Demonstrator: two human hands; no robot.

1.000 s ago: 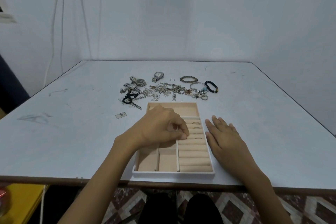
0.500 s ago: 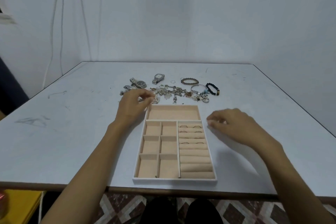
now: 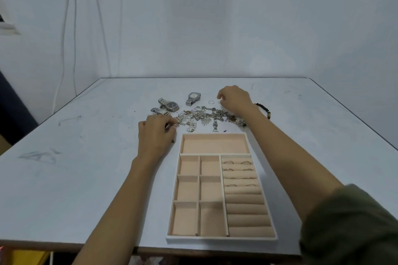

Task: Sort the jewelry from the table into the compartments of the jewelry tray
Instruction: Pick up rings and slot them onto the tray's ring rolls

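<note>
The beige jewelry tray [image 3: 221,240] lies near the table's front edge, with several rings [image 3: 237,162] tucked in its right-hand ring rolls. Its other compartments hold nothing. Behind it is a tangled pile of chains and charms [image 3: 204,115]. My left hand [image 3: 156,135] curls over the pile's left end, fingertips pinching there, and a dark strap tip [image 3: 173,141] pokes out under the palm. My right hand [image 3: 234,100] reaches past the pile with its fingers curled down over the spot where the brown bead bracelet lay. The bracelet itself is hidden.
Two metal watches [image 3: 171,105] [image 3: 193,98] lie behind the pile at left. A thin loose ring [image 3: 212,102] sits just left of my right hand, and a black bead bracelet [image 3: 263,109] shows past my right wrist. The table edge runs close below the tray.
My right hand went from beside the tray out to the far bracelets. My left hand left the ring rolls and settled on the pile's left end, covering the black strap.
</note>
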